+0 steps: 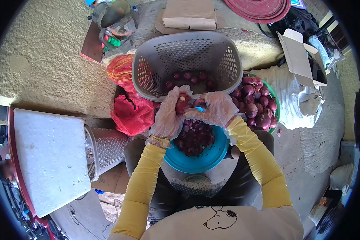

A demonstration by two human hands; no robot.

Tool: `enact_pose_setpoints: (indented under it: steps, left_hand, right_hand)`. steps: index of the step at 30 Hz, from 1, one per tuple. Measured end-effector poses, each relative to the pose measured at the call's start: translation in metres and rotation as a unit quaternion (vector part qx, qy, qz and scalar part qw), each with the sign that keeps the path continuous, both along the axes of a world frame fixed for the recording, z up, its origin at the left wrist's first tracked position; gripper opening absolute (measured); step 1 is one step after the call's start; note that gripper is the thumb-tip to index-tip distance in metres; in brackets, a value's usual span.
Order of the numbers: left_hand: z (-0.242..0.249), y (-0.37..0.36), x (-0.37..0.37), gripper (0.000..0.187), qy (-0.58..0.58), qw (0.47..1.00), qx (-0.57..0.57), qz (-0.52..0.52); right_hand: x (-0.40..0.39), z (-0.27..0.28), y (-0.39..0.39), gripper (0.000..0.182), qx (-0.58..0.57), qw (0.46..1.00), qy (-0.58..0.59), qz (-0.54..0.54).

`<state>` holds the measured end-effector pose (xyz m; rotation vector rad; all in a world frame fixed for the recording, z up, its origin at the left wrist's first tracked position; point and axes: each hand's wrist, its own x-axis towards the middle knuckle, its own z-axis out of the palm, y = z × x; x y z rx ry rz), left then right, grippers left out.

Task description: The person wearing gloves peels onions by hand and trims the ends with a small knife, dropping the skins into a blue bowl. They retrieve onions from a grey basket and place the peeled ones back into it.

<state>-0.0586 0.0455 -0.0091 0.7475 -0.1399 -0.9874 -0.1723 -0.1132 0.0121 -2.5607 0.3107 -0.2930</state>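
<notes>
My left hand (172, 114), in a clear plastic glove, is closed around a red onion (183, 103) with a pale cut spot on top. Close beside the onion, my gloved right hand (218, 108) grips a small blue tool (200, 108), mostly hidden by the fingers. Below both hands, a blue basin (178, 160) holds dark red onion skins and trimmings (194, 138). Just beyond the hands stands a grey perforated basket (188, 38), with several red onions (194, 79) at its bottom. At my right, red onions (252, 110) are heaped in a green basin (277, 116).
Red mesh sacks (132, 112) lie left of the basket. Further left are a white foam lid (52, 156) and a light perforated basket (108, 148). A white sack (292, 96) and an open carton (298, 56) are at right. A cardboard box (189, 16) sits behind.
</notes>
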Motion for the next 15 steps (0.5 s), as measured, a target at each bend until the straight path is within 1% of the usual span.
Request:
enact_pose_setpoints:
  steps: [4,6,7,9,13,15]
  left_hand:
    - [0.001,-0.001,-0.001,0.042,0.013,1.0,-0.007,0.002]
    - [0.004,-0.001,-0.002,0.043,0.009,1.0,-0.006,0.006]
    - [0.006,-0.001,-0.002,0.043,0.018,1.0,0.001,0.007]
    - [0.01,-0.001,-0.003,0.043,0.027,1.0,0.008,0.009]
    - [0.01,-0.001,-0.003,0.041,0.047,0.999,0.001,0.001]
    - [0.009,-0.001,-0.003,0.04,0.059,0.998,0.009,0.007]
  right_hand:
    - [0.0,0.006,0.001,0.067,0.008,1.0,0.0,-0.009]
    - [0.003,0.017,0.0,0.07,0.031,0.992,0.121,0.014]
    - [0.003,0.017,0.001,0.07,0.031,0.992,0.121,0.014]
    - [0.002,0.017,0.002,0.065,0.124,0.988,0.084,0.031]
    - [0.002,0.012,0.002,0.064,0.144,0.985,0.08,0.044]
    - [0.0,0.01,0.004,0.061,0.165,0.984,0.043,0.046]
